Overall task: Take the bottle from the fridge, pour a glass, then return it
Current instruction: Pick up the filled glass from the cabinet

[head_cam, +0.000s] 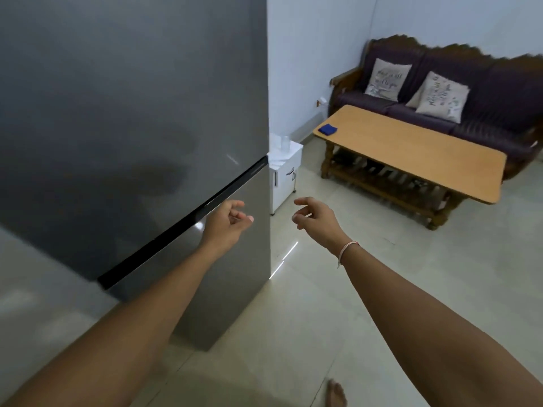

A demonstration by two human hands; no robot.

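Observation:
A tall grey fridge (pixel 132 113) fills the left of the view, both doors closed, with a dark gap between the upper and lower door. My left hand (pixel 227 221) hovers in front of the lower door near its right edge, fingers loosely curled and holding nothing. My right hand (pixel 316 218) is raised beside the fridge's right edge over the floor, fingers apart and empty. A clear glass (pixel 285 142) stands on a small white cabinet (pixel 286 177) right of the fridge. No bottle is visible.
A wooden coffee table (pixel 411 151) with a blue cloth (pixel 327 129) stands at the right, in front of a dark sofa (pixel 484 107) with two cushions. Pale tiled floor (pixel 323 304) lies between me and the table. My bare foot (pixel 336 395) shows at the bottom.

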